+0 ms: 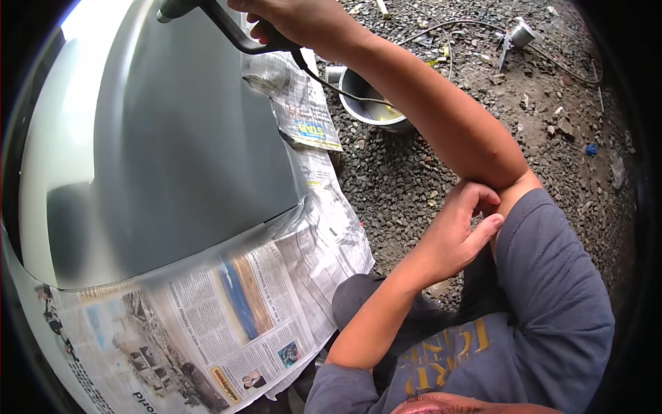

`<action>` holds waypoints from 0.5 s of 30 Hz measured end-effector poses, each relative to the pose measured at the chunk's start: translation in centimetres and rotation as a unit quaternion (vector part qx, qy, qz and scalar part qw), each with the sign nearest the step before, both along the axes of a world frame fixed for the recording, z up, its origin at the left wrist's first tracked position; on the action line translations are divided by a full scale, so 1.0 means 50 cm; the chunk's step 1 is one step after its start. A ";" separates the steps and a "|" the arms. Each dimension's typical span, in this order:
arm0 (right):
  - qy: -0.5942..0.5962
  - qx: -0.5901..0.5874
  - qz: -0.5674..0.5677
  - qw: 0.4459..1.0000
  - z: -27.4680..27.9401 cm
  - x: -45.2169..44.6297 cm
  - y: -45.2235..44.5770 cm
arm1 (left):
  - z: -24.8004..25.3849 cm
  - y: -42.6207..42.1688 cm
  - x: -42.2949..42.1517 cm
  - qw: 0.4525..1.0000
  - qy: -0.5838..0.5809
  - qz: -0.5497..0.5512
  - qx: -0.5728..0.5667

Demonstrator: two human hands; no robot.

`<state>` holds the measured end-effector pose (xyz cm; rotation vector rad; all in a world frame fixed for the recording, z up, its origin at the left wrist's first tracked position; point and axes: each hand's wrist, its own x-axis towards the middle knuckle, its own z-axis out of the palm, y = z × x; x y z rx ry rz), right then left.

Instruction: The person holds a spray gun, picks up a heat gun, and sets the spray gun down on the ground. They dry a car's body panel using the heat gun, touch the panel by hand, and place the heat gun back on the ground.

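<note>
**Gravel [386, 221] yard: grey panel [200, 152] edged with newspaper [241, 324]**

Right hand [303, 21] gripped round a dark nozzled tool [232, 31] over the panel's far end; left hand [458, 231], half-curled and empty, against the right elbow [520, 169]. To the panel's right: bucket [352, 84], spray gun [522, 34].

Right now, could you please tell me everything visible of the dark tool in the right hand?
The dark tool, plastic-looking, has a lighter nozzle, a curved bar and a cord that runs across the mouth of the grey container. The right hand holds it, its nozzle above the dark grey panel, pointing to the picture's lower left. The frame's top edge cuts off its body.
</note>
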<state>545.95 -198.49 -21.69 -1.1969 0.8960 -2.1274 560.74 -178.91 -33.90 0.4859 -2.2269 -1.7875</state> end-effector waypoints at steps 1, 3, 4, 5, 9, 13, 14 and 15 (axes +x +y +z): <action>-0.002 -0.001 0.017 1.000 -0.001 -0.002 0.000 | 0.000 0.003 -0.002 1.000 -0.008 0.001 0.014; 0.007 0.001 0.031 0.999 0.001 -0.004 0.005 | 0.003 0.008 -0.007 0.999 -0.022 0.003 0.040; 0.004 0.007 0.029 1.000 0.004 -0.004 0.009 | 0.005 0.009 -0.008 0.999 -0.020 0.003 0.035; 0.001 0.013 0.027 1.000 0.006 -0.002 0.013 | 0.008 0.008 -0.008 0.999 -0.018 0.002 0.030; -0.029 0.016 0.052 0.998 0.010 0.000 0.015 | 0.010 0.005 -0.005 1.000 -0.012 -0.007 0.007; -0.063 0.024 0.118 0.991 0.015 -0.007 0.023 | 0.004 -0.002 0.001 1.000 0.002 -0.021 -0.013; -0.061 0.031 0.129 0.989 0.018 -0.010 0.027 | 0.007 -0.005 0.003 1.000 -0.003 -0.026 -0.010; -0.057 0.040 0.153 0.986 0.019 -0.016 0.032 | 0.009 -0.009 0.004 0.999 -0.008 -0.031 -0.006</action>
